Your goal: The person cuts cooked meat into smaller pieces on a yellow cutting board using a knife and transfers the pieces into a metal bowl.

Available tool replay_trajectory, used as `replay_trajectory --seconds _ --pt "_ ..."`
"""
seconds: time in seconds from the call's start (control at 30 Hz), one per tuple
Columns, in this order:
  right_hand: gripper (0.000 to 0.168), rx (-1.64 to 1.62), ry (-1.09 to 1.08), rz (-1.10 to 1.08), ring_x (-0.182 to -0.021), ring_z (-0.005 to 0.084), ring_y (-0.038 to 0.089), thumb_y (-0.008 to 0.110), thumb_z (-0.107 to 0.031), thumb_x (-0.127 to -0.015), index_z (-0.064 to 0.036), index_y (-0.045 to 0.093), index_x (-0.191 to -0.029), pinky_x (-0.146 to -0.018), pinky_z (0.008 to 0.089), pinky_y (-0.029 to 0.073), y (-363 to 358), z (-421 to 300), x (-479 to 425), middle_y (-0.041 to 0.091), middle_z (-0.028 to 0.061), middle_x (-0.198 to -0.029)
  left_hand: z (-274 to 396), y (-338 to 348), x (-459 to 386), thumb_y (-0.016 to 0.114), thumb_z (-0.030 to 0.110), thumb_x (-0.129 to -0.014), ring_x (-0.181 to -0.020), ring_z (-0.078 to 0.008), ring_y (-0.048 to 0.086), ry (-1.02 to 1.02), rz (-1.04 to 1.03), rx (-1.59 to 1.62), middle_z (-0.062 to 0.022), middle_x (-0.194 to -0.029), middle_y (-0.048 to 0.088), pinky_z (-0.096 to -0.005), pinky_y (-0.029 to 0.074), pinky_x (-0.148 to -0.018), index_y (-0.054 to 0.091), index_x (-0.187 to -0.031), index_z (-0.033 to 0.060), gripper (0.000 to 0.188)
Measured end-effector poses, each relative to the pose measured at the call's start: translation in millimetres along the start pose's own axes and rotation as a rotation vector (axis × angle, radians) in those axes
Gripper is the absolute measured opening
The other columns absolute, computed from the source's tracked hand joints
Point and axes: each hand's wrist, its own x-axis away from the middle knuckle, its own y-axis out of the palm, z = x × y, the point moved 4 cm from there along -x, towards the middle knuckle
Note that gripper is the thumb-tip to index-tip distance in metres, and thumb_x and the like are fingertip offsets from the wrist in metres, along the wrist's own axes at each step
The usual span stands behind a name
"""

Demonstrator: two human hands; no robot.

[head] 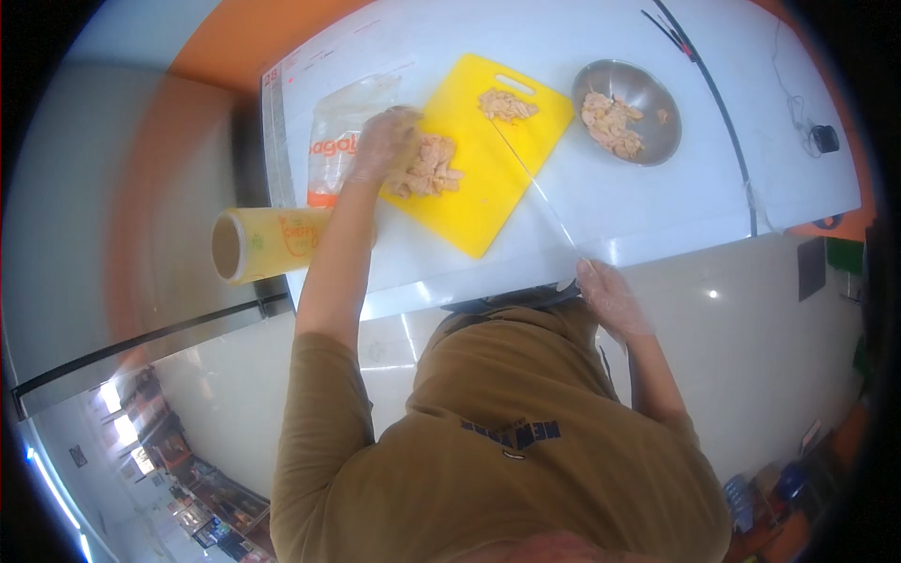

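Observation:
My left hand [386,144], in a clear plastic glove and blurred, is at the left edge of a yellow cutting board [486,211], beside a pile of pale meat pieces [431,167]; whether it holds any is unclear. My right hand [605,292], also gloved, is closed on the near end of a long thin skewer [538,186] at the table's front edge. The skewer's far end reaches a smaller heap of meat [507,105] near the board's handle slot. More meat pieces [611,123] lie in a steel bowl [658,144] right of the board.
A clear plastic bag [338,116] with orange print lies left of the board. A large roll of plastic film [264,245] rests at the table's left edge, by my left forearm. Black cables [721,127] and a small black device [823,138] are on the right.

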Motion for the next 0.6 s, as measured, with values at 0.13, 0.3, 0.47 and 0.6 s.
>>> replay_trajectory --seconds 0.13,0.3,0.47,0.6 --pt "0.059 -0.037 0.015 -0.025 -0.091 0.0459 0.058 0.038 -0.052 -0.109 0.003 0.059 -0.100 -0.086 0.0506 0.045 2.6 3.7 -6.0 0.061 0.0275 -0.091 41.3 5.6 -5.9 0.069 0.014 -0.089 -0.112 -0.0387 0.068 -0.313 -0.366 -0.168 -0.0205 -0.123 0.070 -0.0422 0.055 -0.097 0.070 -0.124 0.0058 0.036" --pt "0.061 -0.019 0.000 -0.053 -0.092 0.0458 0.058 0.038 -0.053 -0.109 0.003 0.059 -0.101 -0.086 0.0509 0.045 0.7 -3.3 -9.1 0.061 0.0280 -0.091 -4.2 22.9 -33.3 0.070 0.021 -0.088 -0.106 -0.0371 0.070 -0.080 -0.342 -0.439 -0.0204 -0.116 0.073 -0.0432 0.056 -0.093 0.073 -0.118 0.0053 0.034" --pt "0.061 -0.026 -0.031 0.014 -0.095 0.0472 0.059 0.038 -0.052 -0.109 0.004 0.060 -0.102 -0.086 0.0518 0.045 -0.4 2.9 -11.7 0.062 0.0296 -0.094 -19.3 3.6 -33.7 0.070 0.026 -0.089 -0.101 -0.0341 0.072 0.045 -0.189 -0.294 -0.0189 -0.107 0.075 -0.0428 0.056 -0.089 0.077 -0.110 0.0060 0.030" --pt "0.060 0.021 -0.054 0.040 -0.095 0.0471 0.059 0.038 -0.050 -0.110 0.005 0.060 -0.101 -0.086 0.0516 0.045 -2.7 2.3 -23.6 0.062 0.0306 -0.095 -18.0 -7.9 -27.8 0.070 0.025 -0.091 -0.094 -0.0289 0.073 -0.041 -0.091 -0.092 -0.0173 -0.103 0.077 -0.0395 0.055 -0.086 0.079 -0.108 0.0064 0.026"
